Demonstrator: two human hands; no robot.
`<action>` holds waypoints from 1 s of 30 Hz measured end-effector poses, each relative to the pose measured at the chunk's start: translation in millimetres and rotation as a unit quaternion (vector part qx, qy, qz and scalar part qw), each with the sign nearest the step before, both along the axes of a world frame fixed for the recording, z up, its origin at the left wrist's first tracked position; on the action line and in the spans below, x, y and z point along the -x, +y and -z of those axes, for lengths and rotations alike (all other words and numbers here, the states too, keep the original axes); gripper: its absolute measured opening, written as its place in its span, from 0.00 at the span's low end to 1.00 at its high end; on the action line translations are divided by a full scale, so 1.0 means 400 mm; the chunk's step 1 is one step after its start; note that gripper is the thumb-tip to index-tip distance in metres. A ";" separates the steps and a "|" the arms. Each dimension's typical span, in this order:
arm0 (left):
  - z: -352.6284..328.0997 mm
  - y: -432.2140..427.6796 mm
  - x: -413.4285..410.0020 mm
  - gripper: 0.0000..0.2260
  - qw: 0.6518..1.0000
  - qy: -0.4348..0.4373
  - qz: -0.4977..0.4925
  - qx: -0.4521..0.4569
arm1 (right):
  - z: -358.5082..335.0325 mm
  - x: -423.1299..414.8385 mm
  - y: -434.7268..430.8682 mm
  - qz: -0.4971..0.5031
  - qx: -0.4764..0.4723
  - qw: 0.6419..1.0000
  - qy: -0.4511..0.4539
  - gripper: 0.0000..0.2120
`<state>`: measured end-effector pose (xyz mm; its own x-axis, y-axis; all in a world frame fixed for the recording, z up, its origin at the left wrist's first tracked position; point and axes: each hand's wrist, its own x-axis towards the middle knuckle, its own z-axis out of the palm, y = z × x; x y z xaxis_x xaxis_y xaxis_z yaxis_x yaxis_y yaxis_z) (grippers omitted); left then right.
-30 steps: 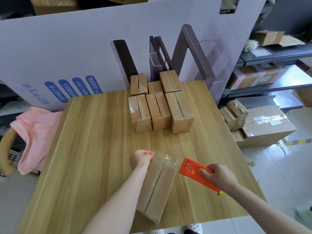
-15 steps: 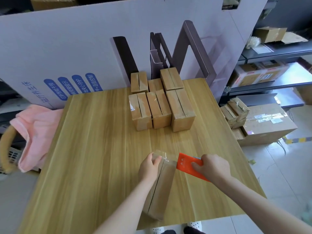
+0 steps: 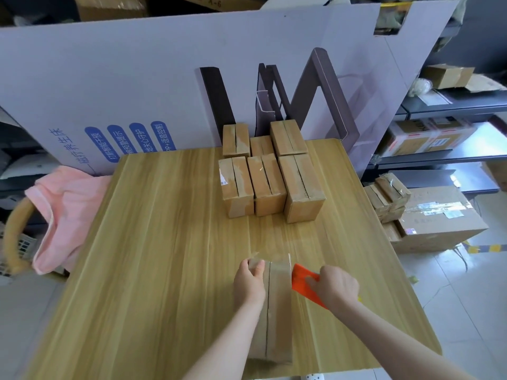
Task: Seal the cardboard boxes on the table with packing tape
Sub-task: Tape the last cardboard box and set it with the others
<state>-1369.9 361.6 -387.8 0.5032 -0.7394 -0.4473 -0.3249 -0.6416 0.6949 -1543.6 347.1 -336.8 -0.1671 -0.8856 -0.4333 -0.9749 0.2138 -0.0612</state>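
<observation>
While gripping with the left hand [image 3: 248, 282] the far end of a long brown cardboard box [image 3: 277, 311], thumb and fingers curled over its left top flap, holds in the right hand [image 3: 336, 286] a flat orange plastic tool [image 3: 301, 279], fingers closed round it, its far tip touching the box's right top edge. Has that box lying lengthwise near the front edge of the light wooden table [image 3: 164, 270], centre seam up, with clear glossy packing tape [image 3: 271, 256] sticking up at its far end. Shows at the table's far side six more brown cardboard boxes [image 3: 270, 185] in two touching rows, glossy tape on several, and a small white barcode label [image 3: 223, 182] on the leftmost front one, print too small to read. Shows behind them a large white cardboard panel [image 3: 123, 78] printed in blue with 磁疗养生床 beside four blue ovals of white characters, the last ending 语音控制. Shows a pink cloth [image 3: 63, 215] hanging beside the table's left side, and on the floor to the right a big brown carton [image 3: 439, 229] with white labels, unreadable.
</observation>
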 end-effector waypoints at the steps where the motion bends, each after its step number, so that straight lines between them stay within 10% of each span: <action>1: -0.001 0.003 0.011 0.17 0.998 0.021 -0.053 0.003 | 0.004 0.019 0.005 0.034 0.005 0.999 -0.021 0.19; 6: -0.027 0.001 0.067 0.15 0.926 0.134 -0.352 0.024 | -0.039 0.059 -0.004 0.108 0.105 0.984 -0.092 0.24; 11: -0.020 0.024 0.047 0.20 0.908 0.187 -0.373 0.035 | -0.111 0.026 -0.008 0.146 0.230 0.942 -0.197 0.23; 22: -0.009 0.092 -0.027 0.19 0.966 0.022 -0.227 0.120 | -0.133 -0.006 -0.010 0.174 0.298 0.865 -0.364 0.24; 30: -0.063 0.042 -0.028 0.12 0.938 -0.212 0.136 0.240 | -0.024 -0.048 -0.001 0.258 0.217 0.850 -0.406 0.29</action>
<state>-1358.7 378.2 -362.5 0.3233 -0.9315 0.1669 -0.7432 -0.1407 0.6541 -1524.5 346.5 -327.3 -0.3830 -0.8912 -0.2432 -0.3577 0.3858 -0.8504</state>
